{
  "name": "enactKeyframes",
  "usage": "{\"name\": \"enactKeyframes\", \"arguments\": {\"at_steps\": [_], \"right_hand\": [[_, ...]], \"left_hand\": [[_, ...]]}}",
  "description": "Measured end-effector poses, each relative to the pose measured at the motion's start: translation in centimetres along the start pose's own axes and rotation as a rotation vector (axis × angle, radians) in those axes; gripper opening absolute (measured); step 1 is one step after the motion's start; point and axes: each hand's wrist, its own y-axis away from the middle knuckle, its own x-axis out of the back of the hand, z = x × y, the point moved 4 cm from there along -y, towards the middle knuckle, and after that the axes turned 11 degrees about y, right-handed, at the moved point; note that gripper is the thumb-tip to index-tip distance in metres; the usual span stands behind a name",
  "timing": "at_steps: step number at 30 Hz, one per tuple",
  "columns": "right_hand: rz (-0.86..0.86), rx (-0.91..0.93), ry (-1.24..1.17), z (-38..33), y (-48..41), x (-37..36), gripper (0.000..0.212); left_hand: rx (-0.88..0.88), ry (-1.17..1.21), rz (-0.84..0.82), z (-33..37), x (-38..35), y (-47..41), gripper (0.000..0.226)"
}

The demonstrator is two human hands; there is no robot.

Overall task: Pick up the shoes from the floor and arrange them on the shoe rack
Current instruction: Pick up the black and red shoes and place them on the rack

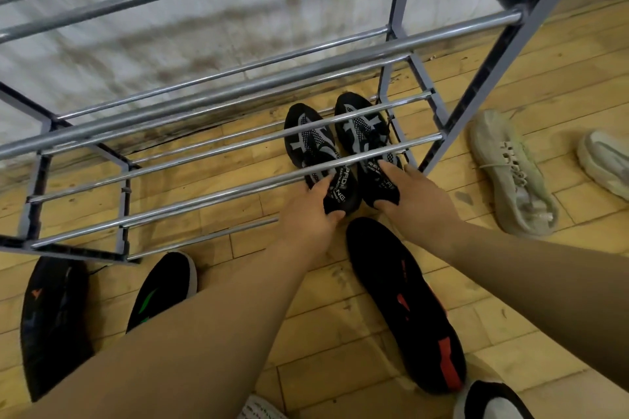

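Gripping hands: the left hand (313, 211) is clasping the heel of the left black-and-grey shoe (311, 143), and the right hand (417, 202) is clasping the heel of the right black-and-grey shoe (362, 129). The hands are sitting close side by side without touching each other.
Pair being held: the two shoes are lying side by side, toes pointing away from the hands toward the wall (170, 27), beneath two bars that are crossing just beyond the fingertips.
Resting surface: it is not showing clearly whether the pair is sitting on the lowest bars or on the wooden floor (340, 350).
Shoe rack (238, 92): grey metal bars are stretching away to the left of the left hand and rising above both hands.
Between the forearms: a black shoe with red marks (408, 309) is lying on the floor just behind the hands.
Left of the left forearm: a black shoe with a green mark (160, 292) is lying partly hidden by the arm, and a black shoe with an orange mark (51, 323) is lying farther left.
Right of the right hand: a nearer pale shoe (510, 173) and a farther pale shoe (606, 163) are lying outside the rack's frame.
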Motion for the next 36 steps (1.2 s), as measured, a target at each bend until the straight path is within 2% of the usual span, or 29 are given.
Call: {"name": "enactKeyframes", "arguments": {"at_steps": [3,6,12,16,17,20,22,25,31,36], "right_hand": [[0.001,0.030,0.053,-0.2,-0.4,0.2,0.065],[0.020,0.008,0.065,-0.3,-0.2,-0.2,0.064],[0.093,-0.048,0.036,0.4,0.1,0.0,0.063],[0.163,0.036,-0.049,1.2,5.2,0.2,0.060],[0.120,0.052,-0.072,1.9,6.6,-0.9,0.059],[-0.203,-0.068,-0.173,4.2,10.0,-4.4,0.048],[-0.332,-0.107,-0.289,4.7,11.1,-5.4,0.042],[-0.353,-0.141,-0.478,4.8,11.4,-5.3,0.043],[-0.433,-0.066,-0.637,1.3,12.0,-2.7,0.045],[-0.447,0.152,-0.452,-4.0,13.1,2.8,0.043]], "left_hand": [[-0.028,0.040,0.030,0.3,-0.1,-0.2,0.062],[-0.043,0.058,0.030,0.3,-0.2,-0.5,0.059],[0.002,0.043,-0.012,0.5,-0.5,-1.0,0.072],[0.015,0.106,0.131,0.9,-0.6,4.3,0.077],[0.046,0.175,0.117,0.7,-1.4,6.4,0.074],[0.189,0.399,-0.057,-0.8,-5.9,11.4,0.070],[0.297,0.536,-0.180,-1.4,-8.6,13.5,0.069],[0.359,0.679,-0.260,-1.2,-10.3,15.1,0.073],[0.398,0.772,-0.197,-0.2,-6.0,15.9,0.073],[0.417,0.763,-0.252,1.3,1.0,18.4,0.074]]}}
